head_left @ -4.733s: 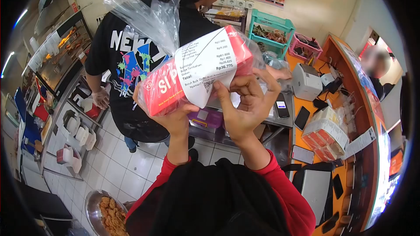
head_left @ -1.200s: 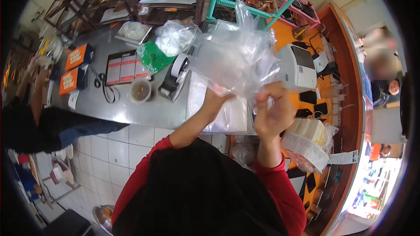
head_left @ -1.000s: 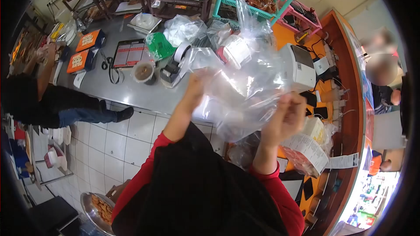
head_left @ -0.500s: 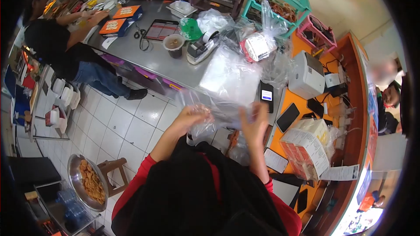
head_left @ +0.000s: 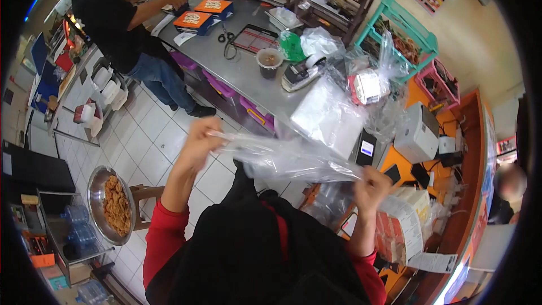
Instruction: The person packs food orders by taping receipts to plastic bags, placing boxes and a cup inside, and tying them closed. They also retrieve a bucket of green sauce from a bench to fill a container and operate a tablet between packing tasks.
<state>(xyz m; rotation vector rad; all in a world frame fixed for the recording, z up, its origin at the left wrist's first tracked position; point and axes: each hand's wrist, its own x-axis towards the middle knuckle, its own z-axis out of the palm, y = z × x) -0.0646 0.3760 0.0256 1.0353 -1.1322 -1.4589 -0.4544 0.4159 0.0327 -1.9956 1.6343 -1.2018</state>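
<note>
A clear plastic bag [head_left: 282, 158] is stretched between my two hands, in front of my body and over the tiled floor. My left hand [head_left: 204, 140] is closed on its left end, and my right hand [head_left: 372, 187] grips the right end. Just beyond the bag, a stack of clear plastic bags [head_left: 327, 116] lies on the metal table [head_left: 248, 90]. Beside that stack is a black handheld device [head_left: 366, 148] with a lit screen. A tied clear bag holding a white and red package [head_left: 366, 86] sits farther back.
A tape dispenser [head_left: 302, 73], a lidded cup [head_left: 269, 62] and scissors [head_left: 228, 45] are on the table. At right stand a white printer [head_left: 416, 130] and a bagged box with a receipt [head_left: 398, 226]. Fried chicken fills a steel bowl [head_left: 96, 206] at left. A co-worker [head_left: 113, 28] stands far left.
My hands have moved apart, left hand leftward and right hand rightward, pulling the plastic bag wide between them. The camera view has shifted, so the table appears farther right.
</note>
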